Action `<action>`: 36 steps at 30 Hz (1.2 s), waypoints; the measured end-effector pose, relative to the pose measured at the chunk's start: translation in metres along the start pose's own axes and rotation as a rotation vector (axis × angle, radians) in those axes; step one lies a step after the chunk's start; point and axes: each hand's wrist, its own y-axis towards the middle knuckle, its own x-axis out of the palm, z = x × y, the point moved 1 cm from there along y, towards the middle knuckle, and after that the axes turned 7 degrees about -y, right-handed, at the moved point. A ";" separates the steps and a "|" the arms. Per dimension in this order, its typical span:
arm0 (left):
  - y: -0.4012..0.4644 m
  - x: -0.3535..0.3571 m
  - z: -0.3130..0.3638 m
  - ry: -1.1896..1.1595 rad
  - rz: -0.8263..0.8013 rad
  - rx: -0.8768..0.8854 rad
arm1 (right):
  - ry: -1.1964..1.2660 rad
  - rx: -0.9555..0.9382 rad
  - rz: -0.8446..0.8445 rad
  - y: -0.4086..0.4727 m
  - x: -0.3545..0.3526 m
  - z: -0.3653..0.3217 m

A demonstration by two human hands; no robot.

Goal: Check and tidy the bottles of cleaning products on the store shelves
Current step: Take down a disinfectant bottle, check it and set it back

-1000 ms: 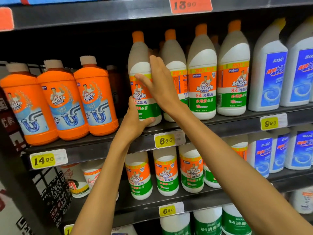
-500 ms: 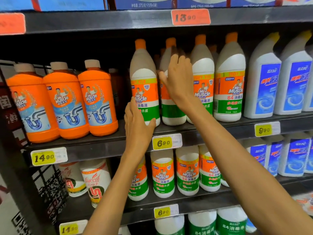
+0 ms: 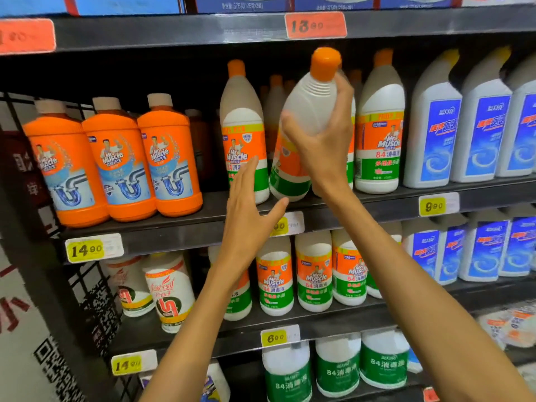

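Right hand (image 3: 320, 146) grips bottle (image 3: 304, 117) by shoulder, tilted cap-right, base near shelf (image 3: 377, 198) front edge. Left hand (image 3: 249, 219) spread, empty, just below-left.

Yellow price tags reading 14.90 (image 3: 94, 248), 9.90 (image 3: 438, 204) and 6.90 (image 3: 280, 336) sit on the shelf edges; an orange 13.90 tag (image 3: 315, 25) hangs above. QR code poster (image 3: 55, 369) at near left.

Glossy plastic bottle (image 3: 307, 111) — matt black shelf (image 3: 203, 221).

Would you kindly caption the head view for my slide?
Right hand tilts a white orange-capped plastic bottle off the dark shelf; left hand open.
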 end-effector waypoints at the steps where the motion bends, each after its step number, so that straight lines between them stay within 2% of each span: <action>1: -0.001 0.000 0.003 -0.058 -0.025 -0.022 | 0.023 0.026 0.021 -0.001 -0.007 -0.002; 4: -0.001 -0.005 0.011 -0.271 -0.024 -0.129 | 0.134 0.095 0.046 0.000 -0.030 -0.009; 6: -0.002 -0.011 0.015 -0.435 -0.070 -0.216 | 0.234 0.138 -0.009 0.003 -0.045 -0.018; 10: -0.028 -0.012 0.026 -0.726 -0.446 -0.414 | 0.587 0.410 -0.267 -0.003 -0.060 -0.032; 12: -0.052 -0.005 0.033 -0.892 -0.540 -0.528 | 0.734 0.579 -0.427 -0.015 -0.062 -0.033; 14: -0.071 -0.001 0.041 -1.000 -0.473 -0.604 | 0.768 0.665 -0.507 -0.025 -0.066 -0.032; 18: -0.095 -0.008 0.057 -1.013 -0.352 -0.651 | 0.747 0.761 -0.536 -0.041 -0.071 -0.029; 21: -0.108 -0.013 0.062 -1.060 -0.327 -0.695 | 0.865 0.870 -0.489 -0.050 -0.070 -0.026; 26: -0.134 -0.011 0.066 -1.234 -0.282 -0.874 | 0.987 1.044 -0.536 -0.067 -0.067 -0.026; 31: -0.155 -0.011 0.067 -1.505 -0.257 -1.055 | 0.871 1.169 -0.539 -0.080 -0.072 -0.021; 34: -0.162 -0.014 0.077 -1.721 -0.281 -1.087 | 0.748 1.300 -0.581 -0.093 -0.074 -0.016; 36: -0.164 -0.013 0.087 -1.755 -0.304 -1.125 | 0.646 1.397 -0.572 -0.099 -0.075 -0.011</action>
